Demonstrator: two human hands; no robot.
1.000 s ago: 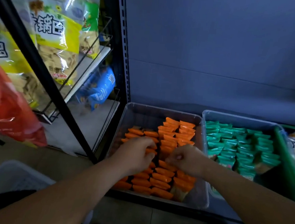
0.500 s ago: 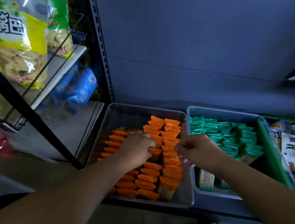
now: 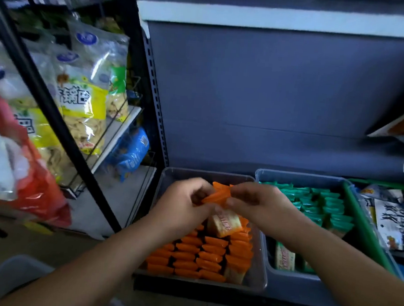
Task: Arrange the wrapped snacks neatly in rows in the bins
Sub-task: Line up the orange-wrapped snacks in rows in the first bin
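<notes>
1. Change: a second ago both hands were down in the orange rows (image 3: 200, 256). Now both are up over the left bin (image 3: 167, 181) with a small bunch of orange packs (image 3: 218, 195) between them.
2. Left hand (image 3: 182, 206): fingers curled, pinching the bunch's left end. Right hand (image 3: 260, 203): thumb and fingers pinching its right end. Neither is spread.
3. The bunch is in the air over the middle of the bin, clear of the rows. One pack (image 3: 224, 223) hangs tilted below the hands, face showing. Can't tell if it's held by its end or propped on the rows.
4. Front of the left bin looks tidy, with packs on edge in about three columns. The hands hide the back of the bin. The far-left back corner looks bare.
5. Right bin (image 3: 291, 176): green packs (image 3: 318, 203) sit in rows at the back. One loose pack (image 3: 284, 256) lies flat at the front, out of line.
6. My read: a few misaligned packs got pulled out to be squared up before reseating. The step in hand is regrouping, not placing.
7. Next probably needs the ends aligned and the bunch set on edge into the gap in the middle column. Risk is the dangling pack dropping flat.
8. Progress: orange mostly done, green front still to fix.
</notes>
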